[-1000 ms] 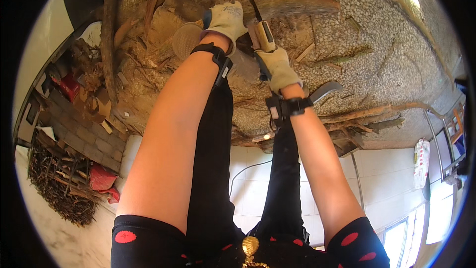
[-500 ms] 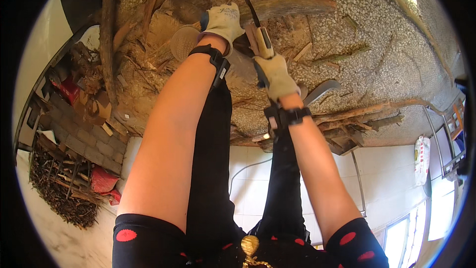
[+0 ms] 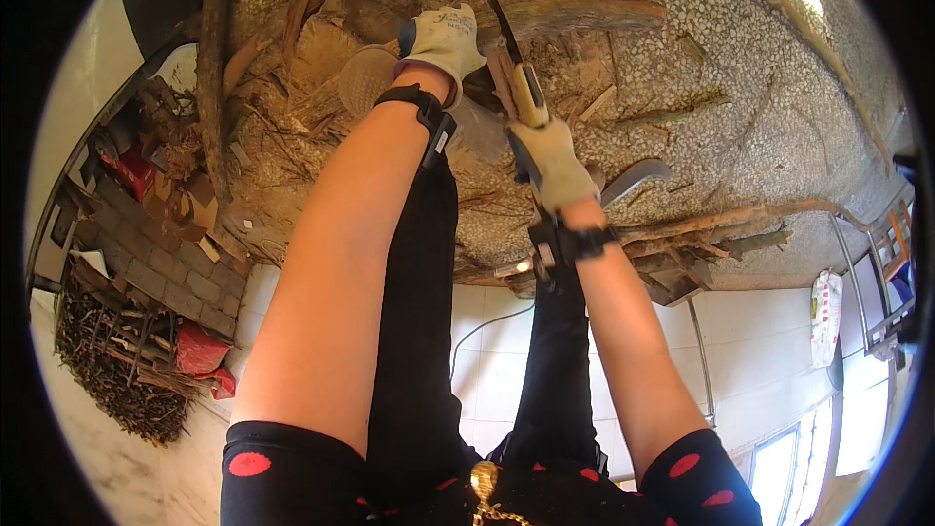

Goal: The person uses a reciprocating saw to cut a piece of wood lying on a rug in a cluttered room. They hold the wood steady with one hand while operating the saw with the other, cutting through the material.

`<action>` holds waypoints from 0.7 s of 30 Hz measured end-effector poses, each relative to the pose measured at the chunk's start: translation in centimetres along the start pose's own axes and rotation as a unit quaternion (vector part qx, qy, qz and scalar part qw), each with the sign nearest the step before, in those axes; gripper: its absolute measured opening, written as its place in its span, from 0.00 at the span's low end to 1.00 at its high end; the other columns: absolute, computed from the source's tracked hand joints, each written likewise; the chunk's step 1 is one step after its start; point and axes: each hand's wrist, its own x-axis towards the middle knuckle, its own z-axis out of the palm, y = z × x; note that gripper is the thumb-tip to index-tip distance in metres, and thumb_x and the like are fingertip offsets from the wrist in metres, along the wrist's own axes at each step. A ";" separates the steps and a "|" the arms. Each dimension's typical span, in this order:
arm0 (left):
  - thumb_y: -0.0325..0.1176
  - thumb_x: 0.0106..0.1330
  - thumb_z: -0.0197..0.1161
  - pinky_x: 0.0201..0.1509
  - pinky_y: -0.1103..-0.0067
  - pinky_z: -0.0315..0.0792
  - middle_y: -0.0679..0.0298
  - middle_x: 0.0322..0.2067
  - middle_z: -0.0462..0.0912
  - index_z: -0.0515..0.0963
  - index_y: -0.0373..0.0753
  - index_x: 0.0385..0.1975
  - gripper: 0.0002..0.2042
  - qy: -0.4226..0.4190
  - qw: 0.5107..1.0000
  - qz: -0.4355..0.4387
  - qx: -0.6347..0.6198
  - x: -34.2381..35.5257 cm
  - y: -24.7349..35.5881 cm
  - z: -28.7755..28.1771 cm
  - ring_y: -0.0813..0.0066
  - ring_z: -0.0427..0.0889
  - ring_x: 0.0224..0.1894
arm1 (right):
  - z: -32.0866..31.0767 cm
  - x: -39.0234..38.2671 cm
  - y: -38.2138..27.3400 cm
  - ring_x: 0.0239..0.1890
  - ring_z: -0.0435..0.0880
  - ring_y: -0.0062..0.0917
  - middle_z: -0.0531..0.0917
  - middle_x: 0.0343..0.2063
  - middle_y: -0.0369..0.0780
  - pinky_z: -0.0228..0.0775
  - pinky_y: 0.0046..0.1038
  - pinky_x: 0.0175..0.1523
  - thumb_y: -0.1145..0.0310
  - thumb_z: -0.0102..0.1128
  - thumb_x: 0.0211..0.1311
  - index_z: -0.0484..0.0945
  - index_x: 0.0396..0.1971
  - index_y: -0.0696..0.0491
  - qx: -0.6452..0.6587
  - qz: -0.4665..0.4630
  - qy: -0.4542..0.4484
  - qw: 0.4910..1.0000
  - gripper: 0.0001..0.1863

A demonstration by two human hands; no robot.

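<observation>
My gloved left hand (image 3: 438, 44) is closed at the top middle, on or against the wood; what its fingers hold is hidden. My gloved right hand (image 3: 545, 156) grips the pale handle of a saw (image 3: 529, 95), whose dark blade (image 3: 495, 5) points away from me, just right of my left hand. A reddish-brown piece of wood (image 3: 502, 78) lies beside the blade, and a thick branch (image 3: 604, 15) runs behind it. A round perforated disc (image 3: 362, 78) sits left of my left wrist. A curved blade tool (image 3: 635, 175) lies right of my right wrist.
Long branches (image 3: 214, 78) and wood scraps cover much of the speckled floor (image 3: 789, 127). At left are grey blocks (image 3: 166, 263), a red bag (image 3: 203, 346) and a twig heap (image 3: 107, 370). Metal frames (image 3: 867, 282) and a white sack (image 3: 826, 317) stand at right.
My right hand and the saw have shifted down the picture toward me, lowering the blade beside my left hand. My left hand stays at about the same place.
</observation>
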 end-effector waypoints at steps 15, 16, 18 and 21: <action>0.53 0.55 0.65 0.50 0.69 0.75 0.49 0.47 0.78 0.68 0.33 0.54 0.34 0.030 0.999 0.008 0.010 -0.5 0.2 -0.2 0.57 0.79 0.48 | 0.2 -0.5 -0.9 0.25 0.83 0.39 0.82 0.21 0.49 0.72 0.36 0.29 0.60 0.64 0.47 0.79 0.30 0.60 0.009 -0.011 -0.003 1.000 0.18; 0.53 0.55 0.65 0.50 0.70 0.75 0.49 0.47 0.78 0.68 0.33 0.54 0.34 0.030 0.999 0.005 0.012 -0.6 0.3 -0.4 0.58 0.79 0.48 | -0.5 -2.7 2.1 0.29 0.83 0.39 0.82 0.26 0.49 0.73 0.35 0.34 0.58 0.65 0.47 0.79 0.33 0.59 -0.077 -0.053 0.002 0.996 0.20; 0.54 0.55 0.64 0.51 0.70 0.75 0.50 0.48 0.78 0.67 0.33 0.56 0.35 0.023 1.000 0.000 0.020 -0.6 0.4 -0.6 0.58 0.79 0.48 | -2.2 -7.4 8.2 0.38 0.82 0.40 0.83 0.35 0.48 0.75 0.33 0.43 0.54 0.68 0.46 0.78 0.39 0.56 -0.156 -0.046 -0.001 0.987 0.24; 0.54 0.55 0.64 0.49 0.69 0.75 0.51 0.47 0.78 0.66 0.34 0.57 0.36 0.016 0.999 -0.006 0.032 -0.4 0.3 -0.5 0.58 0.80 0.47 | -3.9 -9.5 10.7 0.37 0.83 0.39 0.83 0.33 0.48 0.75 0.32 0.42 0.57 0.69 0.47 0.78 0.39 0.56 -0.168 -0.204 0.058 0.963 0.23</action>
